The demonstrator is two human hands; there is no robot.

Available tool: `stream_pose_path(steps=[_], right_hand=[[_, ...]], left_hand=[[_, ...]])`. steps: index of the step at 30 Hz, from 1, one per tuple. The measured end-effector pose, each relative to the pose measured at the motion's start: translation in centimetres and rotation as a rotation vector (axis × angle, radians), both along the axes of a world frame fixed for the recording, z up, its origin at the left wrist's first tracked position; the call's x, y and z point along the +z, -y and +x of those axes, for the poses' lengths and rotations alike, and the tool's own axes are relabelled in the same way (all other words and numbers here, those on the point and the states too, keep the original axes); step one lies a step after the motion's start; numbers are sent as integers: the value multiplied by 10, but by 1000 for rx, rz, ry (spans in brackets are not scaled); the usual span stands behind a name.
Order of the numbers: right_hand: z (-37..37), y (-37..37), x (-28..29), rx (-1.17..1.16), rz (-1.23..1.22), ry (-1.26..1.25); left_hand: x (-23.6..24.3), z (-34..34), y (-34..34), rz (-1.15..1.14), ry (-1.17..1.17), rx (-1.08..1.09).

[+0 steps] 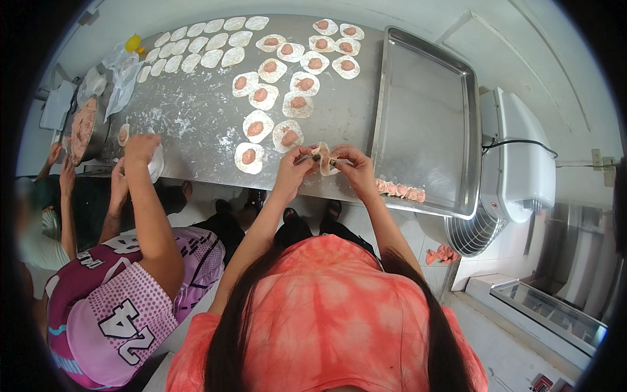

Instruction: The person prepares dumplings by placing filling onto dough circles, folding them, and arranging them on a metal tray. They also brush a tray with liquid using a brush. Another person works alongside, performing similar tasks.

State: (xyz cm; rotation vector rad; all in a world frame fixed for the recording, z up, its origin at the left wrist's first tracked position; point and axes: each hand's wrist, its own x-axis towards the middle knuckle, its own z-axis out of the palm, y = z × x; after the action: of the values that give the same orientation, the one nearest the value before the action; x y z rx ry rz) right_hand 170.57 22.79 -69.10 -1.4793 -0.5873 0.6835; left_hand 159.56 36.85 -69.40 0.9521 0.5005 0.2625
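Observation:
Between my left hand (295, 167) and my right hand (354, 168), a dumpling wrapper (325, 159) is pinched and bent upward over the table's front edge; whatever filling it holds is mostly hidden. Both hands have their fingers closed on its opposite sides. Just beyond them lie flat wrappers topped with pink filling, including one (287, 136) close behind my left hand and another (249, 156) to its left. To the right, a row of formed dumplings (400, 191) lies along the near end of a large metal tray (423, 111).
On the steel table (183, 117), plain wrappers (211, 58) sit at the back left. Left of me, a co-worker (130, 274) works beside a bowl of filling (83, 127), with another person (46, 228) beyond. A white machine (516, 153) stands right of the tray.

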Motion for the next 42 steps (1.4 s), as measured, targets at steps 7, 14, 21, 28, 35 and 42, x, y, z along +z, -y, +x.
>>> stream_pose_path(steps=[7,14,21,28,35,42], right_hand=[[-16,-7,23,-213,216,-361],[-15,-1,-9,-80,-153,157],[-23,1,-16,137,-374,676],[-31,4,-10,148,-374,694],[-29,1,-12,158,-397,701],[-34,3,-7,151,-393,667]], left_hand=[[6,4,9,115,-20,164],[-14,-16,7,574,-131,-30],[-9,-24,14,1263,-266,-144],[-17,-25,12,1049,-235,-238],[-8,-21,16,1275,-281,-209],[-13,-24,16,1208,-269,-249]])
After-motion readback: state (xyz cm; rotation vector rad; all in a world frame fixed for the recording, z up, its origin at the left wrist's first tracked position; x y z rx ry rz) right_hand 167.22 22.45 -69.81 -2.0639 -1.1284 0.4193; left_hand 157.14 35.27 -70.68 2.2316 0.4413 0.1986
